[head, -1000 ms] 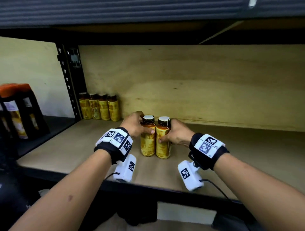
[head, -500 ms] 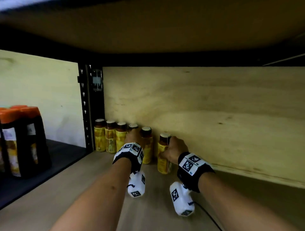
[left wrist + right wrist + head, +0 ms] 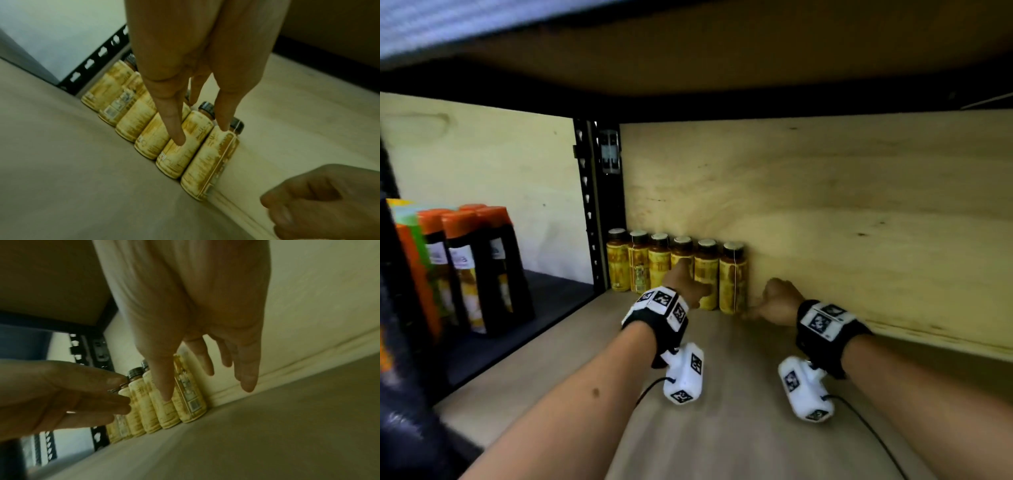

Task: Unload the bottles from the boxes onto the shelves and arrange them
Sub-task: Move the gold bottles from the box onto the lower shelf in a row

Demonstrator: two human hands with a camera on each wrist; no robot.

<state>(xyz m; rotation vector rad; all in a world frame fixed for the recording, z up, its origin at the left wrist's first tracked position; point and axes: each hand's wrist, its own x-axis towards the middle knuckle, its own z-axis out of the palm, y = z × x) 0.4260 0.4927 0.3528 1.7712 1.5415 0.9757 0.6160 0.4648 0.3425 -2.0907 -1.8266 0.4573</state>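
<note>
Several small bottles (image 3: pixel 678 270) with yellow labels and dark caps stand in one row against the plywood back wall, starting at the left post. My left hand (image 3: pixel 690 286) is in front of the row's right end. Its fingers (image 3: pixel 176 138) are straight and touch the two rightmost bottles (image 3: pixel 207 165); it grips nothing. My right hand (image 3: pixel 774 303) hovers just right of the last bottle (image 3: pixel 732 284), low over the shelf board (image 3: pixel 739 394). It holds nothing, and its fingers (image 3: pixel 247 382) hang loose.
A black perforated upright (image 3: pixel 589 205) stands left of the row. Beyond it, on the neighbouring dark shelf, are tall dark bottles with orange caps (image 3: pixel 472 267). The upper shelf (image 3: pixel 688 51) hangs low overhead. The plywood back wall (image 3: pixel 842 222) runs on to the right.
Both hands carried two bottles from the shelf front to the back, at the right end of the row. The right hand has let go and moved right; the left now only touches them.
</note>
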